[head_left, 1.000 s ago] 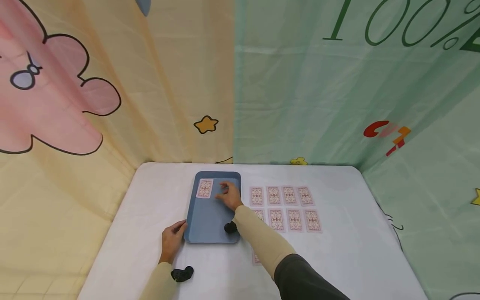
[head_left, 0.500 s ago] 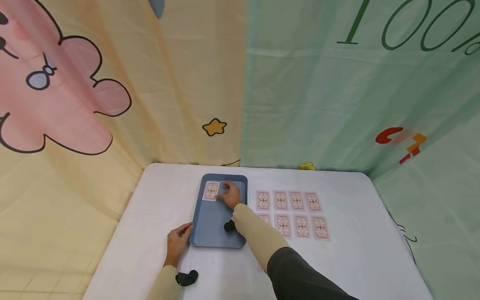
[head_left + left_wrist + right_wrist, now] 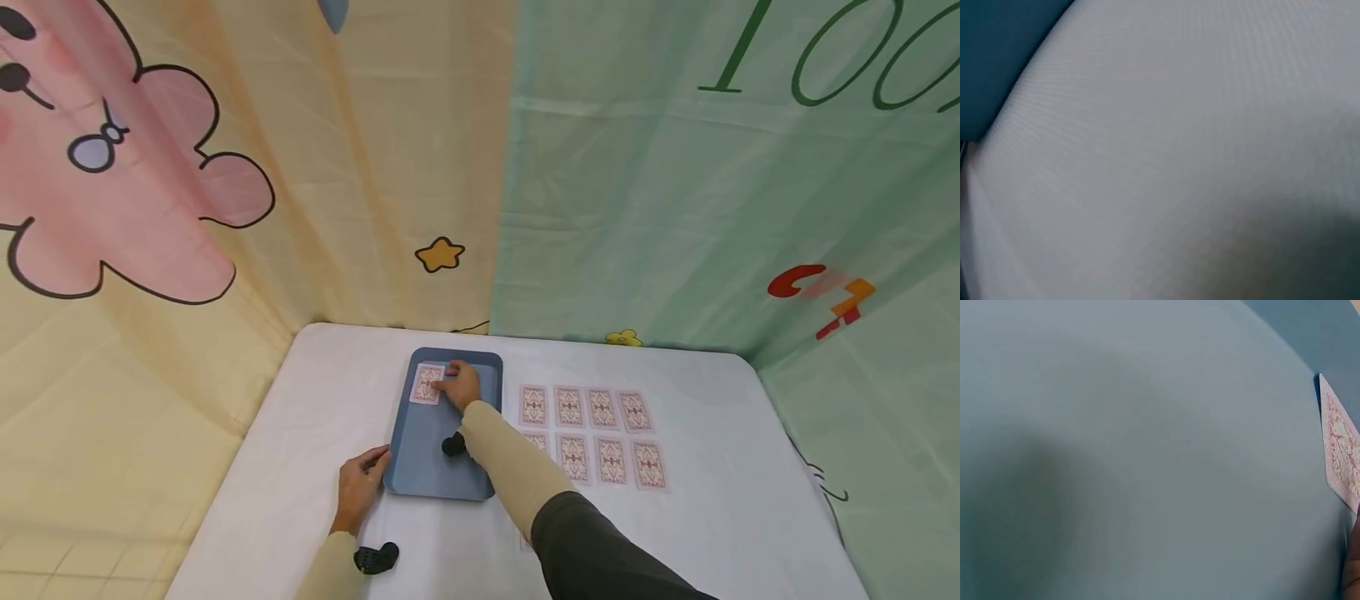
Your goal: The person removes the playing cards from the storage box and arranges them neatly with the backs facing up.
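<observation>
A blue-grey tray (image 3: 442,458) lies on the white table, with one playing card (image 3: 426,385) face down in its far left corner. My right hand (image 3: 463,387) reaches over the tray from the right, its thumb touching the right edge of that card. In the right wrist view the card (image 3: 1342,444) shows at the right edge, with part of a finger or thumb (image 3: 1354,575) just below it. My left hand (image 3: 360,483) holds the tray's left rim near its front corner. In the left wrist view only a piece of the tray (image 3: 1004,56) and tablecloth appear.
Right of the tray, several face-down cards (image 3: 573,458) lie in two rows; my right sleeve (image 3: 517,458) covers part of the nearer row. Another card (image 3: 525,543) peeks out below the sleeve. Printed curtains (image 3: 637,208) enclose the table (image 3: 712,500) behind and at the sides.
My right hand has moved left within the tray, from beside the card until its thumb touches it. The head view has shifted slightly. The left hand stays at the tray's rim.
</observation>
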Demonstrator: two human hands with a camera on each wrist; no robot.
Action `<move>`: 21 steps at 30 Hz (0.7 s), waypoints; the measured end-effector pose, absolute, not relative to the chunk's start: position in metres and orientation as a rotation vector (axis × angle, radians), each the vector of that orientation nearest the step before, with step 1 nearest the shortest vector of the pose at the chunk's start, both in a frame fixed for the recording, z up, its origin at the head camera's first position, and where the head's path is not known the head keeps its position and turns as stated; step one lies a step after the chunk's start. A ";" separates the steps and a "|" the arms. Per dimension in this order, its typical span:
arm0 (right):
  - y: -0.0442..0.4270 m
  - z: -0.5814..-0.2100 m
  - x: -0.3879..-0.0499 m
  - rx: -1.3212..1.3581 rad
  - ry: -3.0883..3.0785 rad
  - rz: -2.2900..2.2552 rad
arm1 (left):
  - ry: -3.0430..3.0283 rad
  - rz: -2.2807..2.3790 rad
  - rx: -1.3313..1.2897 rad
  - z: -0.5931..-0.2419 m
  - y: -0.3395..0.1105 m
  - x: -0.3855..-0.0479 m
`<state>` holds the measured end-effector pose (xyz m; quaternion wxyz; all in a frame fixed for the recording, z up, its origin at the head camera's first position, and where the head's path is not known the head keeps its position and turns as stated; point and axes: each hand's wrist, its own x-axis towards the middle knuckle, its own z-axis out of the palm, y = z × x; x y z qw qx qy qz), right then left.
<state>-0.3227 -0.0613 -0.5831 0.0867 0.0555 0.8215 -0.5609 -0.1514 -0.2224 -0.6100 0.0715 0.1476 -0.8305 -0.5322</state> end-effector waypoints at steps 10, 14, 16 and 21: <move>-0.066 -0.579 -0.323 0.059 2.492 -1.640 | -2.490 -1.610 0.452 -0.608 -0.221 -0.152; -0.064 -0.580 -0.326 -0.071 2.574 -1.520 | -2.496 -1.587 0.444 -0.608 -0.222 -0.152; -0.064 -0.581 -0.326 -0.132 2.600 -1.447 | -2.489 -1.591 0.440 -0.609 -0.222 -0.151; -0.065 -0.584 -0.329 -0.222 2.635 -1.286 | -2.472 -1.607 0.427 -0.609 -0.222 -0.151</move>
